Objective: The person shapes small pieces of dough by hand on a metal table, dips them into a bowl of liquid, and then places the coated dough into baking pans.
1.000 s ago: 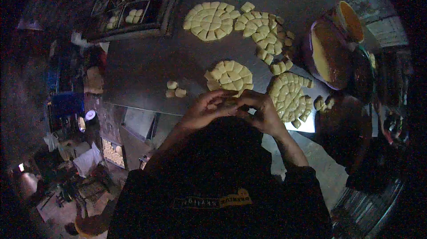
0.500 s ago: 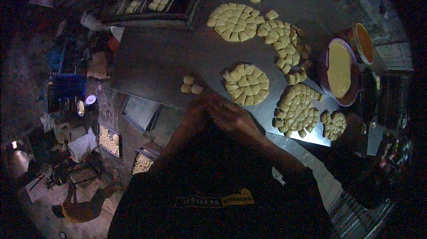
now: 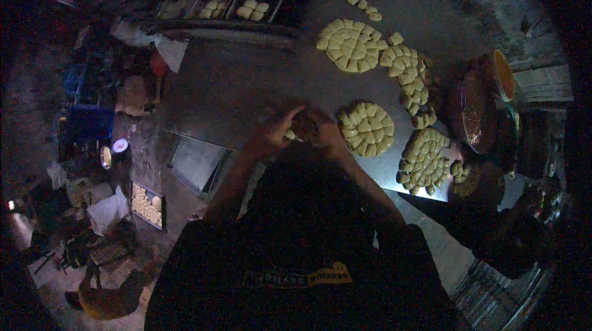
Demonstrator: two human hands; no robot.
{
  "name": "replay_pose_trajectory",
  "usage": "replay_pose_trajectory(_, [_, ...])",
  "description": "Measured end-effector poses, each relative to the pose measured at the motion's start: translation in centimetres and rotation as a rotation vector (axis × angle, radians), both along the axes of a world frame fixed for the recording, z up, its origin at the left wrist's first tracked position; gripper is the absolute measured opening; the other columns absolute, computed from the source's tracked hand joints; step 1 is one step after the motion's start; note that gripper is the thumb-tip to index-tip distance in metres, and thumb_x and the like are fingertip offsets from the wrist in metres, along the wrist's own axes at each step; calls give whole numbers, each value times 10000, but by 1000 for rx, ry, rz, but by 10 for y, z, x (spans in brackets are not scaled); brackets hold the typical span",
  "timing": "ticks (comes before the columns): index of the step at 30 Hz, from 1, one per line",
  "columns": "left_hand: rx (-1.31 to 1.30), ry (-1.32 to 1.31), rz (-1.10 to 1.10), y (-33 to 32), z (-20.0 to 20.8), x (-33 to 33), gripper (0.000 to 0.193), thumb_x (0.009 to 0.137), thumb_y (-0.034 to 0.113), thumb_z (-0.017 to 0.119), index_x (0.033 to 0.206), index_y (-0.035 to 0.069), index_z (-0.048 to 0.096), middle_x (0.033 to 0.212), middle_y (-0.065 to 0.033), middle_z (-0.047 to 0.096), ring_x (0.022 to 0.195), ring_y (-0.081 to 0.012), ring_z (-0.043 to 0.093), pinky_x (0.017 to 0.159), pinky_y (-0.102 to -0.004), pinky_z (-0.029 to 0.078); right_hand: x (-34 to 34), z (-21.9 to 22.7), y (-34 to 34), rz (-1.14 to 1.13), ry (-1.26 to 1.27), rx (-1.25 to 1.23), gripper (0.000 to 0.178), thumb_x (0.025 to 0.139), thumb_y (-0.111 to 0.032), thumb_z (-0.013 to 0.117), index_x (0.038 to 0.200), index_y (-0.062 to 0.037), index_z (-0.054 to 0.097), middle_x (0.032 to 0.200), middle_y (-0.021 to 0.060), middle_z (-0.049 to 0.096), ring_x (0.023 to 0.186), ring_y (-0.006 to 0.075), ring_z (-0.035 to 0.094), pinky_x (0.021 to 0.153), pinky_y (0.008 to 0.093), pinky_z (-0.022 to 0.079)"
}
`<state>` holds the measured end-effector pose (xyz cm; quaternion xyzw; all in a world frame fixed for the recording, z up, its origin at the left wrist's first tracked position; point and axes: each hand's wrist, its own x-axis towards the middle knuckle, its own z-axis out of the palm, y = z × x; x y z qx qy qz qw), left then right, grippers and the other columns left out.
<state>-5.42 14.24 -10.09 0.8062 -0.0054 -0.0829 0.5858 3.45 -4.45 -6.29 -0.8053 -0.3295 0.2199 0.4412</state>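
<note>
At far left, below the tabletop, a tray held small pale balls. A flat metal sheet lay right of it, near the tabletop's front edge. Farther back, rectangular tins contained pale dough lumps.

The left hand was curled inward, its fingers wrapped about a small dough piece that showed beside the thumb. The right hand bent close to it in shadow; whether its fingers gripped anything, I could not tell.

Just right of that hand lay a cut dough round, with a larger round behind it. Farther right, a dough cluster sat by the front edge, near a dark tub and an orange-lined bucket.
</note>
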Motion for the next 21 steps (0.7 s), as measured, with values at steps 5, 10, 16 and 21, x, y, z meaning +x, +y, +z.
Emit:
replay_pose_trajectory(5, [-55,38,-84,12,-24,0,999,696,135,787,1544,137,259,1553,-204,311,1428,-363,309,1144,-466,291,4,12,-10,267,-276,-168,495,915,-269,607,1353,-63,501,1386,183,522,1174,437,561,1060,502,407])
replay_pose_trajectory(10, [245,-99,-31,40,51,4,898,778,199,757,1535,136,279,1584,-199,246,1457,-369,258,1165,-490,257,-10,-11,0,423,-860,-245,546,843,-241,666,1345,-90,515,1358,212,500,1176,442,520,918,505,475])
replay_pose_trajectory(16, [112,-102,203,84,68,-9,837,830,274,746,1521,108,304,1555,-201,303,1434,-375,301,1167,-494,268,21,-2,56,440,-48,-502,493,955,-301,541,1399,-107,450,1376,210,488,1157,374,561,965,486,483])
replay_pose_trajectory(21, [243,-77,375,101,25,-40,724,903,194,688,1509,70,311,1477,-199,414,1359,-356,414,1130,-456,341,78,56,112,463,135,36,611,999,-337,534,1522,-111,313,1520,129,377,1384,293,382,1080,390,378])
